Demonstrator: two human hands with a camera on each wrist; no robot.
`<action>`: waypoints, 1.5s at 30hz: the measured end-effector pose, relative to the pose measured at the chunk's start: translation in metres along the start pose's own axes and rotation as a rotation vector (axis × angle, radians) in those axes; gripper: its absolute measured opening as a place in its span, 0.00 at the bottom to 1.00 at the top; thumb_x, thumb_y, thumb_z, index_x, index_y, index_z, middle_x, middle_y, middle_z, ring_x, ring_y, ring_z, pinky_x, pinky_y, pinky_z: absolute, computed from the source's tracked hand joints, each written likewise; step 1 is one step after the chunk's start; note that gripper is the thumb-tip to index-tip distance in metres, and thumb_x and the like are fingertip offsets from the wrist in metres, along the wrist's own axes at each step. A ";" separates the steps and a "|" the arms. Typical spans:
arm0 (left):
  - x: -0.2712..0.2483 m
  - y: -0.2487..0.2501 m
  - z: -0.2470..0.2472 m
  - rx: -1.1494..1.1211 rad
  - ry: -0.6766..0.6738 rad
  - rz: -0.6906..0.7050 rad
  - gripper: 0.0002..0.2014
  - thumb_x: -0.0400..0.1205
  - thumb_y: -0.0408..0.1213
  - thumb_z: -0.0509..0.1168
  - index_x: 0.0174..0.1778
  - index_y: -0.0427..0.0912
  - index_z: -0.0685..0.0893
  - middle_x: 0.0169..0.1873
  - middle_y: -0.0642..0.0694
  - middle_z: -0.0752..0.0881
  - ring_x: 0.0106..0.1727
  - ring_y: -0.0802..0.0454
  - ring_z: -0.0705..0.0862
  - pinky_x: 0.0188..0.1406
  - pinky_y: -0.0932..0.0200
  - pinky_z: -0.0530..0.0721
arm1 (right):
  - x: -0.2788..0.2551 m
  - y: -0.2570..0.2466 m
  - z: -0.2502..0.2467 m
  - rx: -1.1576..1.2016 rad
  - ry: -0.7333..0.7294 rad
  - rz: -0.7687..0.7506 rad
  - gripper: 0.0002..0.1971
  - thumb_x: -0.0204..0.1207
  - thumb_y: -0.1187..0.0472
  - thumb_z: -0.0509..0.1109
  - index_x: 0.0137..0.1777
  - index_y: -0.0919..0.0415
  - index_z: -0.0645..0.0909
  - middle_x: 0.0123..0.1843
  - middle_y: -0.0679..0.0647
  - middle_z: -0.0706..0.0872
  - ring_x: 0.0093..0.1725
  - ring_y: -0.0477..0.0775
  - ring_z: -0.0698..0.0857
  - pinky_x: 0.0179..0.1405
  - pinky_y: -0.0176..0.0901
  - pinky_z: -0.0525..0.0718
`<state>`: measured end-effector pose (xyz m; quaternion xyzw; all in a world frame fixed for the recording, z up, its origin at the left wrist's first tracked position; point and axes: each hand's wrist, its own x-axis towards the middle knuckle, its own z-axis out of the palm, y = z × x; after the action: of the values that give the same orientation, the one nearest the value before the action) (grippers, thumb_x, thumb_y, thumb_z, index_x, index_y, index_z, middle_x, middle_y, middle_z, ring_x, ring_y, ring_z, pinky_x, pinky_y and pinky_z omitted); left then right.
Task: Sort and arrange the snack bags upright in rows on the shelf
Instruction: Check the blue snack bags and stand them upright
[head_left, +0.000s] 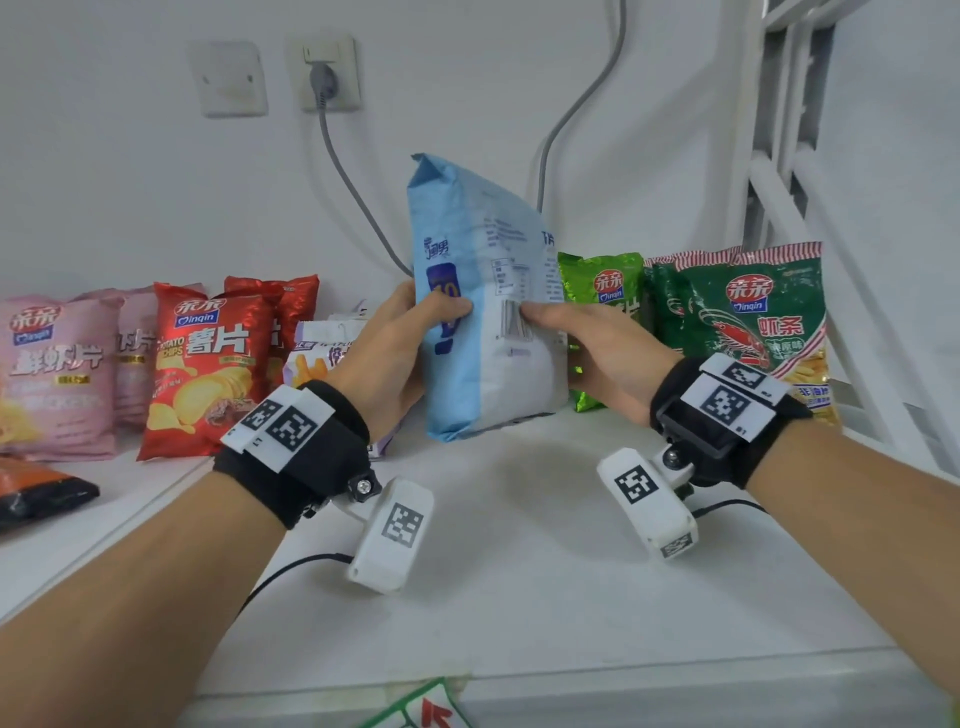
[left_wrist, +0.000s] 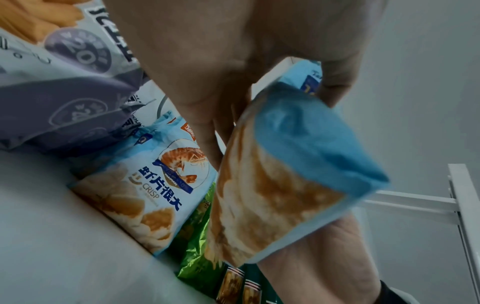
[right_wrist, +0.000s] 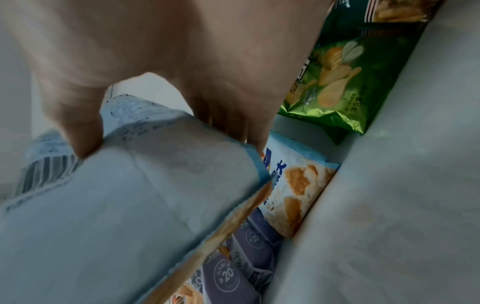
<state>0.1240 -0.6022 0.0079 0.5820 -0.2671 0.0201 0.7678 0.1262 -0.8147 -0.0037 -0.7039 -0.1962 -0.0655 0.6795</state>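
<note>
1. The pink bag (head_left: 54, 374) carries the brand "亲亲" over "Qinqin" and the big words "鲜虾片".
2. The red bag (head_left: 208, 364) shows "亲亲", "Qinqin", "薯片" and "POTATO CHIPS".
3. The dark green bag (head_left: 748, 317) reads "亲亲", "Qinqin" and "虾条", with a smaller line ending in "原味".
4. The light green bag (head_left: 602, 291) has the same "亲亲 Qinqin" badge.
5. The purple bag (left_wrist: 64, 86) bears a round mark with "20".
6. The blue bag by the wall (left_wrist: 145, 185) reads "虾片很大", "CRISP" and "XIAPIAN".
7. The held blue bag (head_left: 483, 312) shows a barcode and fine print too small to read.
</note>
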 end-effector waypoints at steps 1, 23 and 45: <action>0.000 0.000 0.000 0.011 0.028 -0.005 0.34 0.73 0.37 0.71 0.77 0.32 0.74 0.64 0.37 0.91 0.62 0.40 0.91 0.64 0.43 0.90 | 0.000 0.000 0.000 -0.011 0.020 -0.008 0.13 0.73 0.48 0.82 0.56 0.50 0.94 0.58 0.50 0.95 0.54 0.48 0.94 0.53 0.45 0.92; 0.004 0.001 -0.007 0.159 -0.023 0.064 0.25 0.77 0.32 0.73 0.72 0.37 0.82 0.61 0.43 0.93 0.59 0.44 0.93 0.51 0.55 0.91 | -0.008 -0.008 0.000 0.018 -0.028 -0.141 0.15 0.73 0.56 0.83 0.60 0.53 0.92 0.62 0.54 0.94 0.62 0.56 0.93 0.64 0.53 0.90; 0.008 0.001 -0.012 0.367 0.223 0.141 0.31 0.72 0.47 0.85 0.64 0.43 0.79 0.53 0.47 0.93 0.49 0.55 0.93 0.53 0.48 0.94 | -0.007 -0.012 0.001 -0.193 0.172 -0.304 0.25 0.68 0.55 0.88 0.62 0.63 0.87 0.58 0.55 0.95 0.60 0.57 0.93 0.68 0.64 0.88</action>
<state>0.1352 -0.5928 0.0100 0.6858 -0.2125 0.1863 0.6707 0.1147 -0.8150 0.0048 -0.7198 -0.2342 -0.2456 0.6055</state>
